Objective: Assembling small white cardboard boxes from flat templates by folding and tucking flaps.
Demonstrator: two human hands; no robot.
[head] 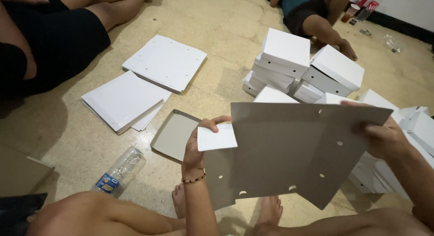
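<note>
I hold a large flat sheet of grey cardboard (pixel 289 150) with small punched holes up in front of me, over my bare feet. My left hand (pixel 199 143) grips its left edge, where a white flap (pixel 217 137) is folded over toward me. My right hand (pixel 382 136) grips the sheet's upper right corner. An assembled shallow tray of the same cardboard (pixel 174 134) lies on the floor just left of my left hand.
Two stacks of flat white sheets (pixel 165 62) (pixel 124 100) lie on the tan floor to the left. Several folded white boxes (pixel 289 59) pile up behind and right. An empty plastic bottle (pixel 118 170) lies near my left knee. Other people sit at upper left and top.
</note>
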